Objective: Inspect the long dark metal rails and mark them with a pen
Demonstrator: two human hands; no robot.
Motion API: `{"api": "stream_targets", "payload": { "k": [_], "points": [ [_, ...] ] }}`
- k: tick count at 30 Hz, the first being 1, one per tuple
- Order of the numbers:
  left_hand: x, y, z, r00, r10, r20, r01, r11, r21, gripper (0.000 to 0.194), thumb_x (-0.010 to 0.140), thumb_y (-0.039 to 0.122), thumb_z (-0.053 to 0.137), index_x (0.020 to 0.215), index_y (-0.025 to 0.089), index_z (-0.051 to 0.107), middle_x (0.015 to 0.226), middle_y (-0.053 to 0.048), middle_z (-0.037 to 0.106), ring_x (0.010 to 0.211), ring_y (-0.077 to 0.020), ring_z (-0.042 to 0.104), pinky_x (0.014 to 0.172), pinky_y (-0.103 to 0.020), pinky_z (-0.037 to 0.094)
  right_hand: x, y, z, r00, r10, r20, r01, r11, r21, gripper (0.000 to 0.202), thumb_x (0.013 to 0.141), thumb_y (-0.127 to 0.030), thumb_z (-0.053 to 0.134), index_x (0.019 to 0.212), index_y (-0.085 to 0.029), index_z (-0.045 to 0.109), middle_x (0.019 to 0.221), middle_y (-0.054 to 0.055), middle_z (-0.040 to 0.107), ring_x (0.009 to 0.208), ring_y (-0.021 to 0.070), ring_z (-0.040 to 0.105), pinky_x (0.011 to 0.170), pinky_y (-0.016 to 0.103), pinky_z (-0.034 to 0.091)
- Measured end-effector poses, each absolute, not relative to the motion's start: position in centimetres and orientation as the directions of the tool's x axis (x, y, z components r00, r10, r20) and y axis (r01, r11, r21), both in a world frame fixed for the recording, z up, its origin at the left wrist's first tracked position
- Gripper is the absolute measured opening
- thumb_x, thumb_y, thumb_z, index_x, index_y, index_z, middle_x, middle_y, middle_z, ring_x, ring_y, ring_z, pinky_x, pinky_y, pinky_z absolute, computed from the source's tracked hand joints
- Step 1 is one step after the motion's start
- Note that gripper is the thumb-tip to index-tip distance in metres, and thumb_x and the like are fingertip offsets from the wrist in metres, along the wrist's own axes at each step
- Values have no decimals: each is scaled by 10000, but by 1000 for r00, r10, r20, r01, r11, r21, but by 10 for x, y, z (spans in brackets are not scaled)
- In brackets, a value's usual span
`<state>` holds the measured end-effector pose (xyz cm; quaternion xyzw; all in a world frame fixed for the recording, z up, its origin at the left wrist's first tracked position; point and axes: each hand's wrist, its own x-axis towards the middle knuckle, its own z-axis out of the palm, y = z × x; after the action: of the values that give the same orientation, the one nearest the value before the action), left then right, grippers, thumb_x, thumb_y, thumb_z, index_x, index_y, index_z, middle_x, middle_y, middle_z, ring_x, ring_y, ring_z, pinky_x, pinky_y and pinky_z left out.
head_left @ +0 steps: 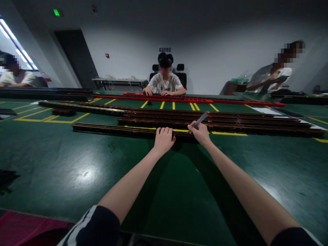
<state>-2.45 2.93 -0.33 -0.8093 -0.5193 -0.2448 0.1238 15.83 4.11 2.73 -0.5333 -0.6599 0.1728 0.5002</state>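
Note:
A long dark strip (112, 130) lies across the green table (102, 177) in front of me. My left hand (164, 139) rests on it, its fingers laid over the top edge and the thumb toward the right. My right hand (200, 132) is closed around a clear-barrelled pen (202, 118), tilted with its lower end down at the strip. Whether the tip touches the strip is too small to tell. Just behind lies a bundle of several similar dark strips (230, 124), with reddish lines along their length.
Yellow lines (46, 118) mark the tabletop. Farther back runs a long red strip (230, 102), where a person (166, 83) sits with both hands on it. Other people are at far left and right. Dark parts (7, 179) lie at the left edge.

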Motion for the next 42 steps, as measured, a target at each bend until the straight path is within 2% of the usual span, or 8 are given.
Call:
{"api": "stream_targets", "payload": {
  "k": [15, 22, 42],
  "points": [
    [-26, 30, -2, 344, 801, 490, 893, -440, 94, 311, 917, 317, 446, 1152, 166, 583, 1167, -111, 646, 1124, -260, 566, 1065, -474, 353, 163, 42, 27, 189, 866, 462, 438, 347, -829, 274, 678, -463, 579, 580, -212, 529, 472, 0, 534, 471, 169, 536, 529, 298, 430],
    [-26, 31, -3, 341, 794, 504, 891, -444, 97, 318, 913, 325, 450, 1144, 153, 585, 1156, -111, 649, 1108, -258, 566, 1060, -475, 353, 162, 40, 27, 159, 879, 450, 445, 343, -827, 204, 685, -379, 568, 583, -206, 533, 473, -6, 534, 464, 157, 533, 557, 294, 439],
    [-27, 31, -2, 340, 802, 490, 895, -437, 94, 340, 913, 350, 443, 1167, 173, 585, 1164, -95, 646, 1111, -250, 564, 1057, -457, 354, 163, 40, 26, 149, 888, 435, 429, 338, -838, 281, 726, -445, 603, 618, -194, 538, 494, -6, 540, 477, 154, 545, 551, 294, 449]
  ]
}}
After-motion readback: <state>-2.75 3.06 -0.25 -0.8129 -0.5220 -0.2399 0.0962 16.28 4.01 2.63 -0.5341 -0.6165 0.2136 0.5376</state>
